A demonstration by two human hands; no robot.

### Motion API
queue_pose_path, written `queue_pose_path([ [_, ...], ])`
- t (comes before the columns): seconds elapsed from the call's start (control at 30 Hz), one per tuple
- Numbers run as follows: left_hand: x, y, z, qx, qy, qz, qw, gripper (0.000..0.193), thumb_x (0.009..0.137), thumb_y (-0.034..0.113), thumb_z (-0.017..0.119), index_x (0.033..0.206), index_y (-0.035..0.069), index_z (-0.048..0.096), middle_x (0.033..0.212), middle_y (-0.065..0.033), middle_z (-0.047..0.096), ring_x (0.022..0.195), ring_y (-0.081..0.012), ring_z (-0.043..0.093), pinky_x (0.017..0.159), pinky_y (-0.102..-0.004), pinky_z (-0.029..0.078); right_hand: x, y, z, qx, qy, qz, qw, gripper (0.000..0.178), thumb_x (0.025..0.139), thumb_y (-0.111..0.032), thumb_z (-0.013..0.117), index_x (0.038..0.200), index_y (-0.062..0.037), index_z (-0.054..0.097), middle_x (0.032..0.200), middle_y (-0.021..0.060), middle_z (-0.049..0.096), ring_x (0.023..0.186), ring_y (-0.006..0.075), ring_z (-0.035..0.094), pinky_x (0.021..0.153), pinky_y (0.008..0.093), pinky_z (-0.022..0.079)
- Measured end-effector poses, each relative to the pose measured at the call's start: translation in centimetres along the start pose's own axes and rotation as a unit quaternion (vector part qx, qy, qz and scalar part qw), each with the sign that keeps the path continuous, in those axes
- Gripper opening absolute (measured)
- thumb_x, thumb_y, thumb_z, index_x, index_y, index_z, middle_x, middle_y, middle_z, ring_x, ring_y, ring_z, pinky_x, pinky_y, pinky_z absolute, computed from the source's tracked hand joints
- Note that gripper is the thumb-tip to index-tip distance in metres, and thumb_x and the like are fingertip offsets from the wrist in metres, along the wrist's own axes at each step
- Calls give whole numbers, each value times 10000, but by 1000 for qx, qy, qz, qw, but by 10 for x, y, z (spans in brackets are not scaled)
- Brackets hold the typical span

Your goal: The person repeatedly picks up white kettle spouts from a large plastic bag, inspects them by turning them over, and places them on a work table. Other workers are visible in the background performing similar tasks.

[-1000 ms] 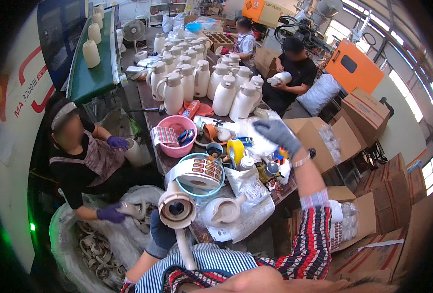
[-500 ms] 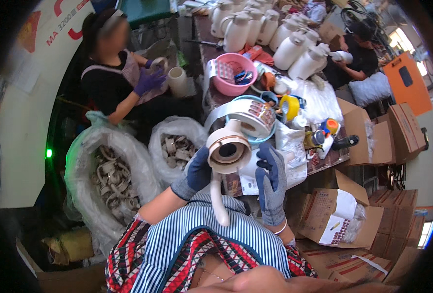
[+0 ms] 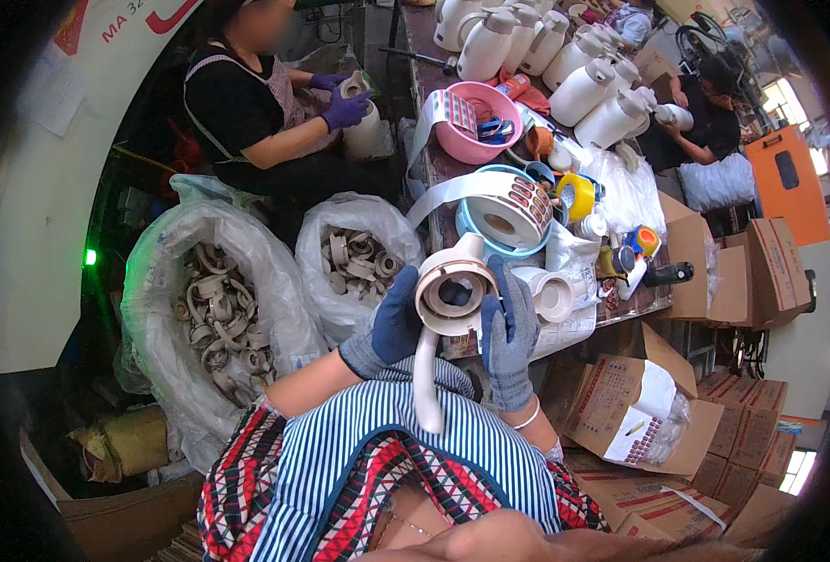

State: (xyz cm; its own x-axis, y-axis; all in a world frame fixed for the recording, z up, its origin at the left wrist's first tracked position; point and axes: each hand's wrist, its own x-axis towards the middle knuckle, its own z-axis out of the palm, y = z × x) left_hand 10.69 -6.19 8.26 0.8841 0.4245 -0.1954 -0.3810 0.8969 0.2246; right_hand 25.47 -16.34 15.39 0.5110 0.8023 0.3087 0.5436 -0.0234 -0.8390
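Observation:
Between my hands is a white plastic jug collar [image 3: 451, 323] with a spout at its far side and a long curved handle [image 3: 426, 384] hanging toward my lap. Its round opening faces up at me. My left hand [image 3: 394, 323], in a blue and grey glove, grips the ring's left side. Gloved the same way, my right hand [image 3: 509, 328] presses its fingers along the right side. Just beyond the right hand, a white jug body [image 3: 553, 298] lies on the table. A roll of printed labels [image 3: 518, 208] sits in a light blue basin [image 3: 471, 229] past the collar.
Two plastic-lined sacks hold loose collars [image 3: 223, 323] and smaller rings [image 3: 354, 262] at left. White jugs [image 3: 490, 47], a pink basin [image 3: 476, 140] and yellow tape [image 3: 576, 197] crowd the table. Cardboard boxes [image 3: 612, 393] stand right. A co-worker in purple gloves [image 3: 347, 110] handles a jug.
My right hand has closed in from beside the collar to its right side. The ring's dark inside now shows a see-through opening. The view has shifted; the co-worker's hands are now on a jug top.

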Motion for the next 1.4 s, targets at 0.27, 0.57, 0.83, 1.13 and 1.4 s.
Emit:
queue_pose_path([
  [0.27, -3, -9, 2, -93, -115, -24, 989, 645, 980, 566, 438, 1432, 106, 434, 1423, -117, 499, 1280, -256, 502, 1124, -435, 369, -1, -7, 0, -75, 22, -64, 995, 439, 936, -240, 592, 1304, 0, 582, 1248, 172, 618, 1093, 325, 575, 968, 414, 447],
  [0.57, -2, 14, -10, 260, -92, 126, 953, 478, 1017, 347, 466, 1392, 53, 479, 1348, -102, 568, 1242, -212, 539, 1112, -390, 385, 3, -7, 1, -52, -17, -31, 998, 415, 926, -207, 617, 1286, -2, 592, 1181, 164, 632, 1044, 325, 601, 914, 408, 475],
  [0.83, 7, 7, -20, -123, -41, -72, 989, 576, 1017, 461, 415, 1418, 47, 427, 1349, -148, 559, 1237, -252, 550, 1111, -419, 404, -2, -2, 11, -26, -8, 20, 999, 362, 892, -162, 657, 1227, -30, 614, 1088, 142, 613, 1007, 295, 599, 895, 390, 479],
  [1.13, 0, -10, -33, -96, -69, -67, 991, 769, 958, 638, 416, 1443, 41, 402, 1400, -154, 517, 1271, -256, 526, 1112, -418, 396, 2, -12, 5, -27, -81, 106, 991, 287, 861, -119, 696, 1127, -30, 628, 994, 117, 590, 862, 247, 615, 764, 338, 502],
  [1.4, -28, -1, -18, 275, 2, 97, 957, 557, 1026, 433, 429, 1449, 73, 399, 1394, -104, 516, 1256, -195, 525, 1106, -382, 392, -4, 2, 13, 22, -72, 154, 985, 233, 876, -84, 682, 1082, 19, 645, 944, 104, 607, 800, 170, 615, 726, 301, 503],
])
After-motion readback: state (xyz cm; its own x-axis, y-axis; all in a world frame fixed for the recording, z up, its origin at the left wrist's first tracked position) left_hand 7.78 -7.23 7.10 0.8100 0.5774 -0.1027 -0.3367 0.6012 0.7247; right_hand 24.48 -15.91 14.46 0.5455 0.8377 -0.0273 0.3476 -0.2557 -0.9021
